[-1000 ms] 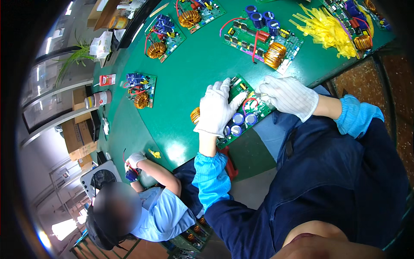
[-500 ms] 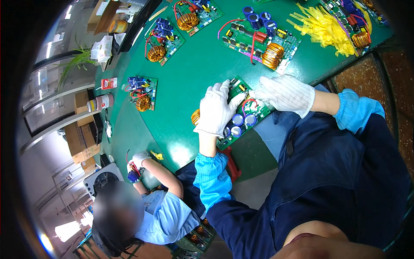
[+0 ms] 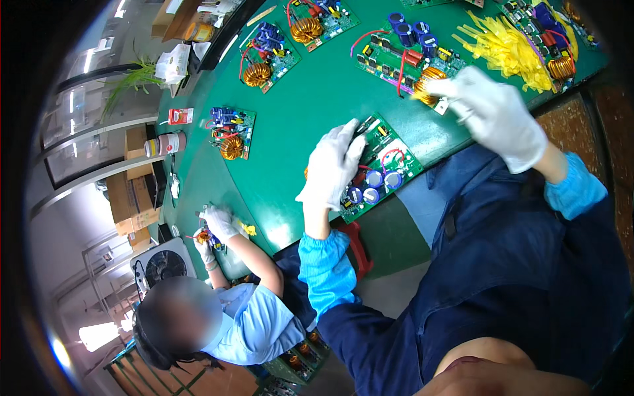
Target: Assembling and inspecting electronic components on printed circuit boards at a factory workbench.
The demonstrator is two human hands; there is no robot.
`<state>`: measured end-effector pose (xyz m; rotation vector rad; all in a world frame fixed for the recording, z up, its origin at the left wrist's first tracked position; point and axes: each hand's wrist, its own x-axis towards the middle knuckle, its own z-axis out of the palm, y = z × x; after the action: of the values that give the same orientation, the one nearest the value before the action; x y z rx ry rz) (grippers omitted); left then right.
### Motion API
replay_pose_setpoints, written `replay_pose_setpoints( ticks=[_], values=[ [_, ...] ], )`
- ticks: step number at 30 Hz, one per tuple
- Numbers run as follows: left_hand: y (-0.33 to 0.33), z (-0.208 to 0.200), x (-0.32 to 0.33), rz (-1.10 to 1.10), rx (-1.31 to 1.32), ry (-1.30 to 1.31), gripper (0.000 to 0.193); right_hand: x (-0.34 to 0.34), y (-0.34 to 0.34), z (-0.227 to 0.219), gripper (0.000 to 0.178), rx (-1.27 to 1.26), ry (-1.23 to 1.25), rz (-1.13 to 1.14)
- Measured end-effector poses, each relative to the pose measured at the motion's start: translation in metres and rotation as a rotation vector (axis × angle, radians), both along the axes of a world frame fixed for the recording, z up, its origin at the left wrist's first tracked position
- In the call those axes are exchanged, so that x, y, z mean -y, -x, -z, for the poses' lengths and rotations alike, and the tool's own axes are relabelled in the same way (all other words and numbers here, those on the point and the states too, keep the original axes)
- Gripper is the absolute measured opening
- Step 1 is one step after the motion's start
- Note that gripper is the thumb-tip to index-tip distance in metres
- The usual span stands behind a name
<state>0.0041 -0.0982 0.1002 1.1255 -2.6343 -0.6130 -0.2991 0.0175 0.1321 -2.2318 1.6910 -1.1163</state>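
1. While the left hand [image 3: 328, 168] is lying over the left part of the circuit board [image 3: 380, 162], that board is resting on the green table [image 3: 284, 145] at its near edge.
2. Those left fingers are touching the board, though I cannot tell whether they are clenching a part or just pressing down.
3. The right hand [image 3: 498, 119] is hovering well apart from this board, its fingertips overlapping the copper coil [image 3: 432, 78] of a larger board in view. Something yellow is blurring there, so I cannot tell whether those fingers are pinching a strip.
4. For steady work, the left hand should be bracing the board by its rim, not leaning on the blue capacitors [image 3: 374, 179] or snagging the red wire [image 3: 394, 151].
5. The right fingers should be working lightly, so that nothing on the board is bending.
6. The left hand is covering much of the board's left side, and the picture's top edge is cutting off farther boards [image 3: 323, 23]. Blur is softening the co-worker's hands [image 3: 221, 223], making their grip hard to read.
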Motion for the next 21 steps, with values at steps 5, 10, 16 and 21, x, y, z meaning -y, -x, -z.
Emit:
replay_pose_setpoints(
  ticks=[5,10,16,21],
  values=[
    [-0.048,-0.002,-0.016,-0.091,-0.209,0.392,0.023,-0.032,0.097,0.026,0.030,-0.231,0.040,0.506],
    [-0.064,0.026,-0.020,0.084,-0.015,0.509,0.020,-0.060,0.130,0.071,0.046,-0.688,-0.628,0.636],
    [-0.052,0.031,-0.006,-0.038,-0.163,0.497,0.016,-0.033,0.063,0.026,0.053,-0.337,-0.198,0.367],
    [-0.045,0.040,-0.031,-0.641,-0.779,-0.511,0.017,-0.024,0.029,0.018,0.048,-0.039,-0.127,0.234]
  ],
)
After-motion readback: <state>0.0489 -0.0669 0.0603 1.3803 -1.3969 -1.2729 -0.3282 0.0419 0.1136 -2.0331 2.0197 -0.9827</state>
